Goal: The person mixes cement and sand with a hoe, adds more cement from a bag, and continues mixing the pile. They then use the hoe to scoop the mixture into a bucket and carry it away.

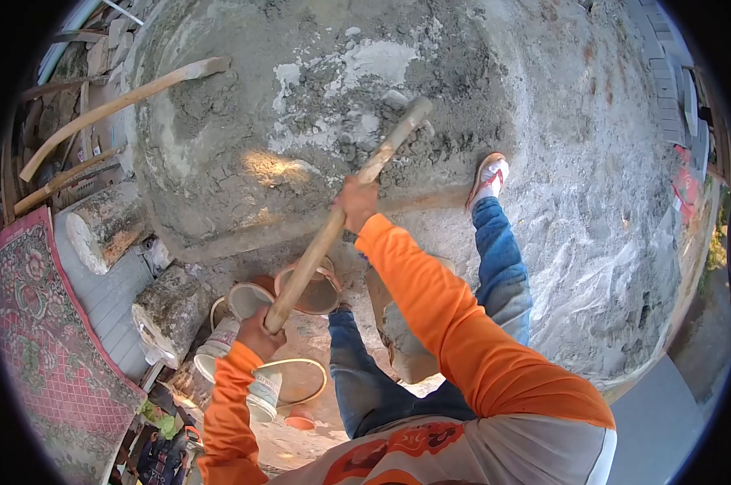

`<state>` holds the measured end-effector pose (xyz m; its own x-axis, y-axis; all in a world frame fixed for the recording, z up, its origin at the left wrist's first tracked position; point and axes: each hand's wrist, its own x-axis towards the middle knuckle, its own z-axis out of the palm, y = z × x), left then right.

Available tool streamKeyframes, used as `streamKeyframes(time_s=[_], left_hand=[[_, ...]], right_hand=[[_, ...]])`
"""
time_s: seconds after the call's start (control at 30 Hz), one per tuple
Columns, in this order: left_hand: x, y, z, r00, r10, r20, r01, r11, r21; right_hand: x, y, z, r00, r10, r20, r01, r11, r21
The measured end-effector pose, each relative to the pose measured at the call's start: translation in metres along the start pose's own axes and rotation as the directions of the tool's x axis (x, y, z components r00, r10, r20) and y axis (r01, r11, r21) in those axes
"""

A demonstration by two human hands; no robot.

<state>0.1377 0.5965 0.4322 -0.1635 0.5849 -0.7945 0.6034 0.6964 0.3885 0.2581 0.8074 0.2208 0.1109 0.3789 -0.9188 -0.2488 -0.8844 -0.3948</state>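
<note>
A long wooden-handled hoe (315, 246) slants across the middle of the view. My left hand (260, 333) is closed around the lower end of its handle, beside the buckets. Farther up the shaft, my right hand (357, 204) grips it with the fingers wrapped round. The cement-coated far end of the hoe lies over wet grey mortar (454, 73), and its blade is blurred and partly hidden there. Patches of pale dry powder (378, 61) show on the mortar close to that end.
Another curved wooden handle (123, 109) rests at the mortar's left edge. Buckets (264, 392) stand by my left hand, near cut logs (171, 315) and a patterned red rug (50, 323). A large stone (406, 339) sits between my legs. My sandalled foot (488, 176) is at the mortar's edge.
</note>
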Motion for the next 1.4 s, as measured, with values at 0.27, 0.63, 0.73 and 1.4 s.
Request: streamKeyframes(time_s=[0.27, 0.63, 0.73, 1.4], left_hand=[[0.051, 0.031, 0.107, 0.967, 0.243, -0.072, -0.252, 0.945, -0.207], [0.083, 0.187, 0.151, 0.973, 0.102, 0.206, -0.057, 0.975, -0.215], [0.054, 0.151, 0.136, 0.958, 0.089, 0.272, -0.017, 0.967, -0.255], [-0.088, 0.004, 0.025, 0.986, -0.167, 0.019, 0.168, 0.972, -0.164]], right_hand=[[-0.006, -0.099, -0.101, 0.962, -0.261, -0.078, 0.261, 0.965, -0.015], [0.1, -0.19, -0.214, 0.993, -0.066, -0.094, 0.022, 0.91, -0.415], [0.088, -0.139, -0.191, 0.987, 0.033, -0.157, -0.086, 0.933, -0.349], [-0.084, 0.007, -0.033, 0.993, 0.105, 0.062, -0.106, 0.994, 0.021]])
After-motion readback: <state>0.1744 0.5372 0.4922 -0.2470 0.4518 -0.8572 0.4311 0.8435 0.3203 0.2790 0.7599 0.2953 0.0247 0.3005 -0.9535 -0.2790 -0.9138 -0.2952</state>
